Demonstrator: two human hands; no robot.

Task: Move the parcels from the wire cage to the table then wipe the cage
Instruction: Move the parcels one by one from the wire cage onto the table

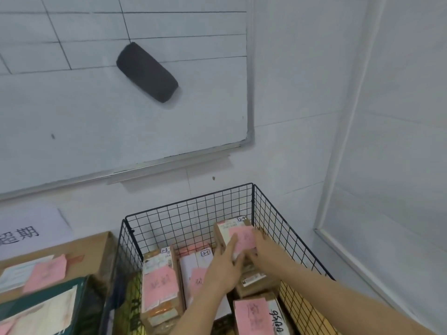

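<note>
A black wire cage (191, 213) stands against the wall and holds several cardboard parcels with pink slips. Both my hands reach into it and clasp one small parcel (235, 229) at the cage's far right, raised above the others. My left hand (223, 264) grips its near left side. My right hand (260, 245) holds its right edge. Below lie a long parcel (159, 284) at the left, a white one (196, 264) in the middle and a parcel marked with digits (256, 315) at the near right.
More boxes with pink slips (46, 272) are stacked to the left of the cage. A whiteboard (96, 112) with a black eraser (146, 72) hangs on the wall above. A white wall panel (387, 189) closes the right side.
</note>
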